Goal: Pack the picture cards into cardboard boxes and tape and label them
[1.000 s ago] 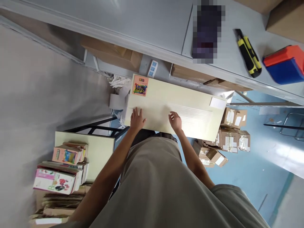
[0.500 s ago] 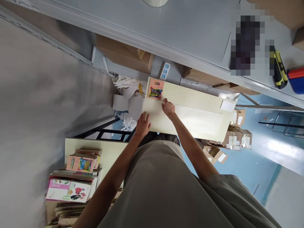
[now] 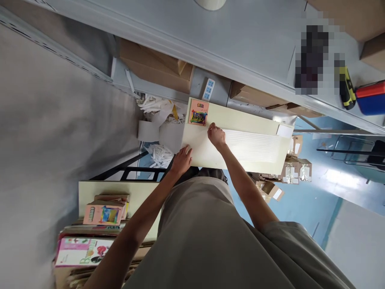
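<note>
A cream board (image 3: 240,114) lies in front of me. My left hand (image 3: 182,159) rests on its near left edge, fingers stretched out over the surface. My right hand (image 3: 217,135) is closed, its fingers curled at the left end of a row of overlapping white paper strips (image 3: 251,146). Whatever those fingers pinch is hidden. Just beyond the right hand, a pink booklet (image 3: 198,112) with a colourful picture lies flat in the board's far left corner. A small white paper stack (image 3: 284,131) sits at the far right corner.
Above the board runs a grey shelf (image 3: 168,28) with a yellow-black utility knife (image 3: 348,90). A power strip (image 3: 208,89) and cardboard boxes (image 3: 156,66) lie below it. White paper scraps (image 3: 161,155) are heaped left. Stacked books (image 3: 102,214) stand lower left on another board.
My right hand has curled its fingers more tightly, staying at the left end of the strips. The left hand stays on the board's edge. The whole view has shifted slightly.
</note>
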Tool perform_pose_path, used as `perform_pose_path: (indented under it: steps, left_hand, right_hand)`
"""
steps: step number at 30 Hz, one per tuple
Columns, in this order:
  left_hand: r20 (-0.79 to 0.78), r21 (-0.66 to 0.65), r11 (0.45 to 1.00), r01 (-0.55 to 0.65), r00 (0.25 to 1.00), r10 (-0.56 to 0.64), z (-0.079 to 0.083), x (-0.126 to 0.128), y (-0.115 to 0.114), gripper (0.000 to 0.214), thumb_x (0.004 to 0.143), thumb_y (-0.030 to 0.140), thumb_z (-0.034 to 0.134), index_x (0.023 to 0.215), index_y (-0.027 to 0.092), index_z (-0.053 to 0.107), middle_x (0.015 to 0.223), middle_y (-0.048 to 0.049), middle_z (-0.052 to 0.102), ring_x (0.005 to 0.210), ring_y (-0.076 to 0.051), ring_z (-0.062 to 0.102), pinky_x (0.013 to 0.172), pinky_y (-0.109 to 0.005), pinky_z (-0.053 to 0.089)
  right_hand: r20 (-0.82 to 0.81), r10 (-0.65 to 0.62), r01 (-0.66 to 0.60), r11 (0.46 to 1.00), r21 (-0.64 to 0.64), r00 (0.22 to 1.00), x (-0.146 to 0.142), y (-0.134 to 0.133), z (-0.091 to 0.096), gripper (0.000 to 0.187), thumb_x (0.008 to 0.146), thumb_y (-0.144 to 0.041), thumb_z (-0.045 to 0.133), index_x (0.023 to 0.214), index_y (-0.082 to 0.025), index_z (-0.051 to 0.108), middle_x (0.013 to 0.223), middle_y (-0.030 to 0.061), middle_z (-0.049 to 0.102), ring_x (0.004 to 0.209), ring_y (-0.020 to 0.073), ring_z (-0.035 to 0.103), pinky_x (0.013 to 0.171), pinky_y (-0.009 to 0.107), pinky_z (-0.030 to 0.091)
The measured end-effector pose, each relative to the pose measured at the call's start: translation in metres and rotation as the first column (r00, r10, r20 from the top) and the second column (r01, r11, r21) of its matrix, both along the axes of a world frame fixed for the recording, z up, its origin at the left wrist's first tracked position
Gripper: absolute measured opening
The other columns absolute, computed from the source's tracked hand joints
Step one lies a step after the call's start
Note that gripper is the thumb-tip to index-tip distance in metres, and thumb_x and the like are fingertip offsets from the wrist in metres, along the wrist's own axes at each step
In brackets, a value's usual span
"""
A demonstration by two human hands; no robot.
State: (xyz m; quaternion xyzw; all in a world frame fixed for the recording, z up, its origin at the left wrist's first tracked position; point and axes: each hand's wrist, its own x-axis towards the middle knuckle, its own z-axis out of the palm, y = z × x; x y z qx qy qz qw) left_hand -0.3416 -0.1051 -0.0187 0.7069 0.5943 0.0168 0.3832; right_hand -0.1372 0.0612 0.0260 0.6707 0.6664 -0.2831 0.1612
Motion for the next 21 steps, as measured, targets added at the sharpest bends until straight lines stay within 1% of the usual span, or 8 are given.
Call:
perform_pose_path:
  steps: [3, 6, 8, 10, 12, 16, 18, 21]
  left_hand:
    - [0.042, 0.006, 1.000, 0.017, 0.999, -0.017, -0.001, 0.004, 0.003, 0.050, 0.109, 0.020, 0.053, 0.156, 0.017, 0.067, 0.170, -0.0206, 0.061, 0.154, -0.038, 0.060, 0.128, -0.051, 0.050]
    - [0.081, 0.018, 0.999, 0.032, 0.996, -0.033, -0.002, 0.009, 0.012, 0.046, 0.110, 0.021, 0.051, 0.150, 0.017, 0.073, 0.163, -0.0195, 0.067, 0.149, -0.037, 0.064, 0.126, -0.050, 0.052]
    - [0.084, 0.011, 0.999, 0.031, 0.996, -0.032, -0.003, 0.011, 0.023, 0.044, 0.110, 0.021, 0.051, 0.147, 0.017, 0.075, 0.155, -0.0189, 0.073, 0.145, -0.037, 0.067, 0.125, -0.049, 0.052]
    - [0.063, -0.008, 1.000, 0.006, 0.998, -0.005, -0.002, 0.013, 0.041, 0.043, 0.108, 0.020, 0.052, 0.144, 0.017, 0.075, 0.146, -0.0189, 0.078, 0.138, -0.036, 0.071, 0.123, -0.048, 0.054]
    - [0.033, -0.010, 0.998, -0.055, 0.998, 0.055, 0.000, 0.014, 0.064, 0.039, 0.108, 0.021, 0.053, 0.139, 0.017, 0.076, 0.140, -0.0196, 0.079, 0.132, -0.037, 0.073, 0.117, -0.047, 0.056]
    - [-0.038, 0.050, 0.964, -0.260, 0.964, 0.262, 0.007, 0.021, 0.125, 0.031, 0.108, 0.027, 0.057, 0.132, 0.017, 0.074, 0.141, -0.0231, 0.073, 0.126, -0.039, 0.075, 0.108, -0.046, 0.059]
    - [-0.084, 0.068, 0.927, -0.368, 0.924, 0.373, 0.009, 0.029, 0.159, 0.038, 0.108, 0.033, 0.063, 0.140, 0.014, 0.068, 0.148, -0.0270, 0.068, 0.128, -0.042, 0.073, 0.107, -0.048, 0.060]
    - [-0.173, 0.048, 0.882, -0.469, 0.866, 0.470, 0.008, 0.043, 0.204, 0.062, 0.100, 0.038, 0.077, 0.152, 0.010, 0.058, 0.156, -0.0324, 0.062, 0.135, -0.048, 0.070, 0.111, -0.054, 0.060]
  right_hand:
    - [-0.052, -0.073, 0.073, 0.997, 0.007, 0.996, 0.012, -0.012, -0.005, 0.028, 0.117, -0.024, 0.046, 0.141, -0.019, 0.060, 0.126, 0.0160, 0.085, 0.116, 0.0346, 0.082, 0.097, 0.044, 0.062]
    - [-0.146, -0.212, 0.211, 0.977, -0.018, 0.966, 0.039, -0.035, -0.012, 0.014, 0.116, -0.031, 0.060, 0.121, -0.024, 0.070, 0.118, 0.0111, 0.088, 0.112, 0.0301, 0.083, 0.095, 0.038, 0.062]
    - [-0.246, -0.393, 0.387, 0.919, -0.074, 0.886, 0.065, -0.056, -0.018, 0.014, 0.113, -0.035, 0.068, 0.104, -0.025, 0.072, 0.108, 0.0078, 0.089, 0.098, 0.0243, 0.084, 0.088, 0.031, 0.061]
    - [-0.326, -0.617, 0.588, 0.785, -0.193, 0.717, 0.093, -0.078, -0.022, 0.022, 0.110, -0.036, 0.074, 0.092, -0.024, 0.071, 0.091, 0.0039, 0.087, 0.075, 0.0176, 0.081, 0.076, 0.026, 0.060]
    - [-0.327, -0.711, 0.669, 0.701, -0.249, 0.623, 0.119, -0.099, -0.026, 0.030, 0.109, -0.037, 0.075, 0.083, -0.022, 0.070, 0.075, 0.0019, 0.083, 0.060, 0.0143, 0.075, 0.065, 0.023, 0.058]
    - [-0.319, -0.799, 0.729, 0.598, -0.333, 0.510, 0.151, -0.130, -0.032, 0.045, 0.105, -0.045, 0.082, 0.070, -0.020, 0.069, 0.058, 0.0036, 0.075, 0.053, 0.0144, 0.073, 0.055, 0.021, 0.056]
    - [-0.330, -0.827, 0.745, 0.557, -0.367, 0.455, 0.157, -0.137, -0.037, 0.048, 0.103, -0.048, 0.084, 0.068, -0.019, 0.070, 0.057, 0.0042, 0.074, 0.053, 0.0145, 0.073, 0.054, 0.020, 0.055]
    - [-0.346, -0.855, 0.754, 0.509, -0.416, 0.387, 0.160, -0.139, -0.044, 0.050, 0.101, -0.049, 0.087, 0.065, -0.019, 0.070, 0.057, 0.0046, 0.075, 0.053, 0.0140, 0.074, 0.054, 0.019, 0.056]
